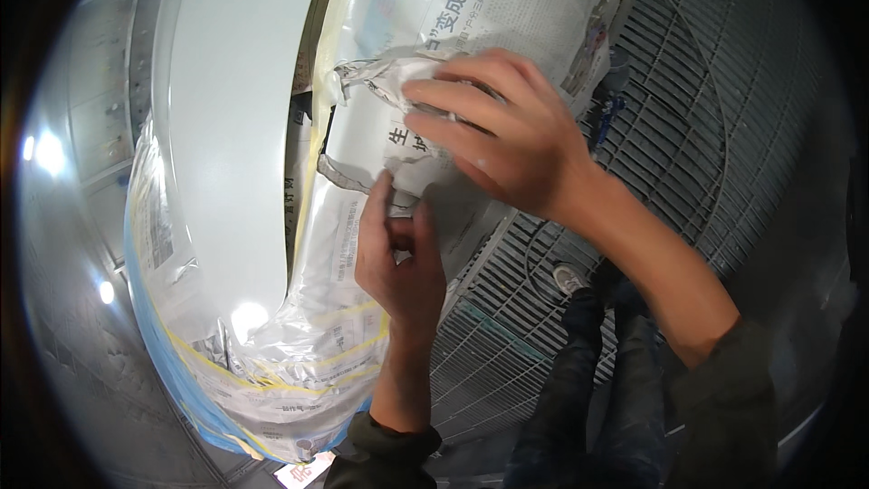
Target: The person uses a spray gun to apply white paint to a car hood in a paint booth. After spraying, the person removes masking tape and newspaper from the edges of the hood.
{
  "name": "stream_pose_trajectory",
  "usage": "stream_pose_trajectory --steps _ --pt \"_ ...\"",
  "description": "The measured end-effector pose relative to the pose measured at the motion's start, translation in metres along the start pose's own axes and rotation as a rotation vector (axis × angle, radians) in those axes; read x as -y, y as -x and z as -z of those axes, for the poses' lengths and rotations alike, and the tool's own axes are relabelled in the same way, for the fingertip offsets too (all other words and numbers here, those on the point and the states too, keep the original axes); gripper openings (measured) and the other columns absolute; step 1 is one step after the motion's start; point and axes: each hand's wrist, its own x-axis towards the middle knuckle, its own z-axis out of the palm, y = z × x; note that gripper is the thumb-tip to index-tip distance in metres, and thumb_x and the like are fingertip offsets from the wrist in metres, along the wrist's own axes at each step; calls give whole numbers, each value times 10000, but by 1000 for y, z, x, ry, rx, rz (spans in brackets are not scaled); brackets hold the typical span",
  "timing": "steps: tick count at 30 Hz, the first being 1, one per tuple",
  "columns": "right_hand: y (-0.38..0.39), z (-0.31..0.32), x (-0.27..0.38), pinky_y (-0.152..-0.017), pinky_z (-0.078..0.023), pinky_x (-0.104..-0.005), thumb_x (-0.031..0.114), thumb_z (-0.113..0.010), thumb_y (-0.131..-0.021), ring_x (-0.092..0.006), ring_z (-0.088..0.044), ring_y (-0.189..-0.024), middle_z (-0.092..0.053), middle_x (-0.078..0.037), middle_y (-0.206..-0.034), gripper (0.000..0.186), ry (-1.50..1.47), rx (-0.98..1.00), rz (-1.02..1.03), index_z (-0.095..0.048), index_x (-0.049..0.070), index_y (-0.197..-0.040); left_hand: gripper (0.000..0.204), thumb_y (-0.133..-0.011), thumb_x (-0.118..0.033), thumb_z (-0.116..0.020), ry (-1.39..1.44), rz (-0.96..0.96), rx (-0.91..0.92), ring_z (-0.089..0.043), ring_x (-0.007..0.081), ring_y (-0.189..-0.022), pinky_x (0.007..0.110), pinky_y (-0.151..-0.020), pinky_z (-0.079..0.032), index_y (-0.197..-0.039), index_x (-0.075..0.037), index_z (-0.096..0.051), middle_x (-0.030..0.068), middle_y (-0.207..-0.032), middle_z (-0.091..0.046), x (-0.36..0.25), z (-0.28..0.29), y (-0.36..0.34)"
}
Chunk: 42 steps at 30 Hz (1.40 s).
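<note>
Masking newspaper [344, 240] under a clear, shiny film covers the vehicle body beside a smooth pale panel [231, 100]. A ragged tear runs across it, and printed paper [362, 131] shows in the opening. My right hand [516, 131] is closed on the crumpled upper flap of the newspaper; its thumb is hidden. Below the tear, my left hand [403, 263] has its fingers curled, with the index finger and thumb at the lower torn edge, pinching the paper there.
Yellow masking tape [317, 140] follows the newspaper's edge along a dark gap by the panel. Blue covering [167, 349] wraps the lower left rim. A metal floor grating [679, 118] lies to the right, with my shoe [570, 279] on it. A thin hose or cord [720, 95] curves across the grating.
</note>
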Motion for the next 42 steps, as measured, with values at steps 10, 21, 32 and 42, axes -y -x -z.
stream_pose_trajectory --steps 10,21,32,42 --pt "-14 6 21 -599 -569 -313 124 -683 -777 -153 -647 -902 -591 22 -975 81 0 436 160 -670 99 -854 288 -827 -54 -805 -93 -40 113 -643 177 -588 314 -556 -517 -1096 -41 -701 79 -767 -679 -1 -2 3" --pt "-11 26 -3 -744 -571 -349 22 -679 -724 -206 -608 -1002 -615 30 -1043 185 -279 567 28 -678 72 -902 162 -809 -28 -782 -157 -383 173 -694 223 -733 326 -658 -565 -958 -83 -748 49 -905 -725 26 18 2" --pt "5 28 -20 -748 -587 -325 33 -669 -756 -175 -639 -1031 -653 47 -1132 219 -26 455 230 -691 119 -957 211 -801 -37 -763 -197 -486 196 -703 194 -774 295 -661 -566 -1002 -97 -745 28 -945 -710 35 23 5" --pt "-6 29 11 -729 -568 -353 78 -699 -729 -203 -617 -1013 -612 30 -1079 158 -65 768 181 -692 107 -885 151 -808 -88 -774 -165 -483 181 -661 171 -630 304 -543 -513 -951 -109 -731 -4 -885 -647 28 13 0"
